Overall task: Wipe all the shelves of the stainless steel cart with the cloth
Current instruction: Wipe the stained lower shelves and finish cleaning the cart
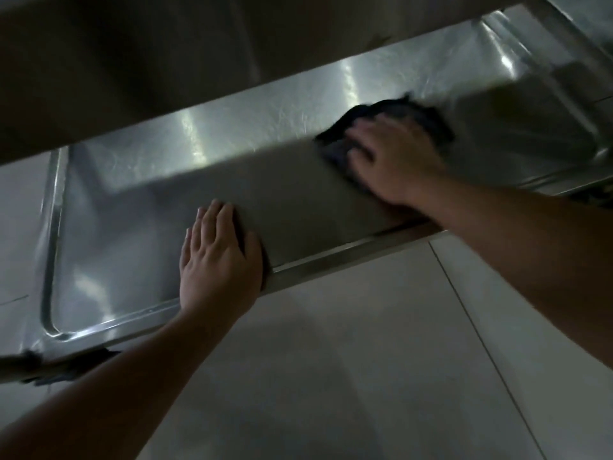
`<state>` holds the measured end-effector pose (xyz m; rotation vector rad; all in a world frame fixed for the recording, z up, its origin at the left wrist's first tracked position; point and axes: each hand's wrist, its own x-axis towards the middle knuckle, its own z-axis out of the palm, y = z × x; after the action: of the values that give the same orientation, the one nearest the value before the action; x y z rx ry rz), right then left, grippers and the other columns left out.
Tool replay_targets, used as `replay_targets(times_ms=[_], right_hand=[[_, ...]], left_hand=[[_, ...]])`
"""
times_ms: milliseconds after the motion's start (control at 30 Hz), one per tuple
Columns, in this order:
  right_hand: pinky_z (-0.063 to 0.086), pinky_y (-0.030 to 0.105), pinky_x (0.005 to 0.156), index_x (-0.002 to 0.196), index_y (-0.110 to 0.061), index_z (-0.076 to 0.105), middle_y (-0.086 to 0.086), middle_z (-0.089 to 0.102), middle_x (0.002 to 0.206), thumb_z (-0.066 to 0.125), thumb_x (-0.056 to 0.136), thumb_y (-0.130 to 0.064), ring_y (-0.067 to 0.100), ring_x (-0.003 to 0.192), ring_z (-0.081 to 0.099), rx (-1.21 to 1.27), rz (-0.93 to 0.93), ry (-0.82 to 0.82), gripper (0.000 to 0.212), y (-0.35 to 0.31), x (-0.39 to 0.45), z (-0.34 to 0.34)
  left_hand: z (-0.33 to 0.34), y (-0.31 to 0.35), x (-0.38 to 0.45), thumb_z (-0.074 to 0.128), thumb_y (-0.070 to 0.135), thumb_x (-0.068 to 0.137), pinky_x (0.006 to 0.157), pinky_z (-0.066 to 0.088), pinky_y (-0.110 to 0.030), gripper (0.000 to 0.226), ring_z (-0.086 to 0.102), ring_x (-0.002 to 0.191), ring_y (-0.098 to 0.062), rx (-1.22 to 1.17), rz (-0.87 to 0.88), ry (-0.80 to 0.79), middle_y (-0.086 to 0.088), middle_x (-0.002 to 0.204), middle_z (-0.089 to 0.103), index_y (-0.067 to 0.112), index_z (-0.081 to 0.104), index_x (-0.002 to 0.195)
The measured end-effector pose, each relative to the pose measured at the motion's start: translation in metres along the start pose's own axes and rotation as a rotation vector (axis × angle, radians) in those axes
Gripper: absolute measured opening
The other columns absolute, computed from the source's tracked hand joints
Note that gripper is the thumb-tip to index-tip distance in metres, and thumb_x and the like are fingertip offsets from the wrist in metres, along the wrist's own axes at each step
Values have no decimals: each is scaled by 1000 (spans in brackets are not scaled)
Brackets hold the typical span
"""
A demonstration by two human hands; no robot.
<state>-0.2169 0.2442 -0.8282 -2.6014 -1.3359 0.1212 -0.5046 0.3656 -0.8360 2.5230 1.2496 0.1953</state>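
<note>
Right hand presses the dark cloth flat, fingers spread, on the right part of the cart's lower shelf, near its raised rim, while the left hand rests open at the front edge, bare steel between them, beneath the upper shelf.

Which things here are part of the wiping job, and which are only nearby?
Job: cloth, shelf, right hand pressing the cloth, left hand resting flat on the shelf.
Nearby: floor, shelf above.
</note>
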Motion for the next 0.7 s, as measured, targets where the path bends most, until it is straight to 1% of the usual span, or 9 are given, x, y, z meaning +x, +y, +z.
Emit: replay_targets(times_ms=[67,133,200,300,400,500,600,633,700], right_hand=[[26,54,121,147,-19,52,12,49,155,30,101,-48,36,144,42,-58,341,82,59,55,16,-14],[16,58,125,153,-19,44,11,39,162,23,101,-47,36,150,31,-47,616,62,63,76,32,-21],[3,59,126,160,-22,33,2,24,171,19,102,-45,33,157,16,0,727,23,64,56,48,-16],[7,56,125,152,-22,45,3,37,164,26,102,-42,30,153,26,46,483,27,58,-24,59,-1],[6,52,125,155,-28,43,-6,34,167,28,106,-44,23,155,24,88,-83,-116,54,-126,44,22],[-2,45,126,159,-39,36,-18,25,169,24,110,-45,13,157,15,116,-504,-329,51,-180,31,37],[8,42,125,158,-35,41,-13,31,168,26,109,-46,16,156,24,80,-584,-270,52,-152,48,36],[16,44,124,154,-30,47,-4,39,165,27,108,-45,22,152,33,59,-511,-189,52,-134,59,33],[28,50,118,143,-19,59,11,53,153,26,105,-42,35,141,46,16,-204,-39,55,-90,86,26]], left_hand=[[2,2,-1,38,49,108,132,5,-40,61,7,162,-15,3,5,4,2,174,20,26,27,163],[4,3,-2,35,49,109,132,3,-39,61,5,162,-15,10,-2,13,1,175,19,25,26,164],[6,4,-2,33,51,108,131,1,-37,63,4,162,-14,18,-8,13,1,175,17,24,26,164],[6,8,-4,36,50,106,130,9,-39,60,15,159,-18,20,-26,15,0,170,25,24,32,160],[3,11,-11,42,42,99,108,31,-39,36,41,129,-23,11,-2,95,1,134,45,26,46,132],[1,7,-15,42,40,92,94,32,-35,23,46,108,-22,-20,7,115,5,112,44,26,43,110],[2,4,-16,46,38,93,89,39,-41,11,44,96,-21,0,23,140,5,100,47,27,43,97],[3,4,-16,48,38,94,86,39,-40,10,41,93,-19,6,20,146,6,97,46,30,42,93],[5,6,-15,50,40,93,86,36,-37,11,37,92,-15,15,23,140,10,97,43,33,42,93]])
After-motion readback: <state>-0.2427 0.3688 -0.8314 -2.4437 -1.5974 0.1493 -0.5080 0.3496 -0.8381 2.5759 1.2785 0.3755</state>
